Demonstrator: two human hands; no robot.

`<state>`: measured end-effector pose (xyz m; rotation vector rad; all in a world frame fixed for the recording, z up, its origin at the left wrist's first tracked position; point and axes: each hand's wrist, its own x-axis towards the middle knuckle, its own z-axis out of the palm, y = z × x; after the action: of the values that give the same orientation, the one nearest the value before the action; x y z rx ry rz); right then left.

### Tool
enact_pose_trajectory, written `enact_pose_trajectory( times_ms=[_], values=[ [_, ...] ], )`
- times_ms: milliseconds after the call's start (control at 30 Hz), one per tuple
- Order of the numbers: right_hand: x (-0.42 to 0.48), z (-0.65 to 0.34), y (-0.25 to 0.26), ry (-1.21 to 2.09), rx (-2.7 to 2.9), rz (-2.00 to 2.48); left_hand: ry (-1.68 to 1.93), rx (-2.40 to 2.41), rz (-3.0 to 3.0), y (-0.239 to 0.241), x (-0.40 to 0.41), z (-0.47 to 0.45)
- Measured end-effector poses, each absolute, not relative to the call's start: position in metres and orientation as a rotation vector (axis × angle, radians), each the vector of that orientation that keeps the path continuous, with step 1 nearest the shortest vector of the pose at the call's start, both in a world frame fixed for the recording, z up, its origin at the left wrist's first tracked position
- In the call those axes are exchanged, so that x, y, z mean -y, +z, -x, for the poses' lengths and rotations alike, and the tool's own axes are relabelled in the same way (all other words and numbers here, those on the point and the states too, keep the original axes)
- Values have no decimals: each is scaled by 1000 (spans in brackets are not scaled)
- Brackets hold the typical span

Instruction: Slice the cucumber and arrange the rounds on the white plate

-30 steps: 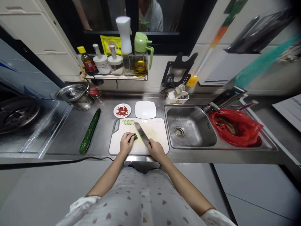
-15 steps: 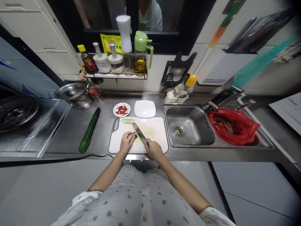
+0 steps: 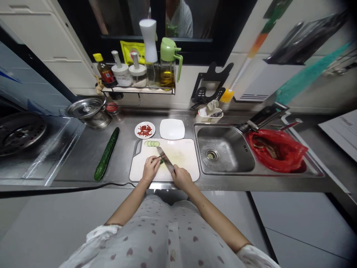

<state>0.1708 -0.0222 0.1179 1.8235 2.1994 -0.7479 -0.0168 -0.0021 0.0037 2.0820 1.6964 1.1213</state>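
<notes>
My right hand (image 3: pixel 182 176) is closed round the handle of a kitchen knife (image 3: pixel 165 158), its blade slanting up and left over the white cutting board (image 3: pixel 184 160). Beside the blade, my left hand (image 3: pixel 151 168) grips a short dark-green cucumber piece (image 3: pixel 161 161), mostly hidden under the fingers. Several pale cucumber slices (image 3: pixel 152 143) lie in an overlapping row at the board's upper left. A whole cucumber (image 3: pixel 106 153) rests on the steel counter left of the board. Behind the board are a small plate of chopped red pieces (image 3: pixel 145 130) and a white square plate (image 3: pixel 172 129).
The sink (image 3: pixel 225 149) adjoins the board's right side, with a red plastic bag (image 3: pixel 279 150) at its far end. A lidded steel pot (image 3: pixel 88 111) stands at the back left. Above hangs a rack (image 3: pixel 139 89) of bottles and jars. A black cable (image 3: pixel 106 185) runs along the front edge.
The knife and both hands stay in nearly the same place, with only a slight shift of the blade and fingers. The whole view has moved a little.
</notes>
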Motion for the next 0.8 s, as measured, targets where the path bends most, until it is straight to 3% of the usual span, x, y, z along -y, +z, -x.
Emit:
enact_pose_trajectory(
  times_ms=[800],
  values=[
    [26,-168,125,-785,-2172,-1795,1144,-1673,-2086,0,1,17]
  ],
)
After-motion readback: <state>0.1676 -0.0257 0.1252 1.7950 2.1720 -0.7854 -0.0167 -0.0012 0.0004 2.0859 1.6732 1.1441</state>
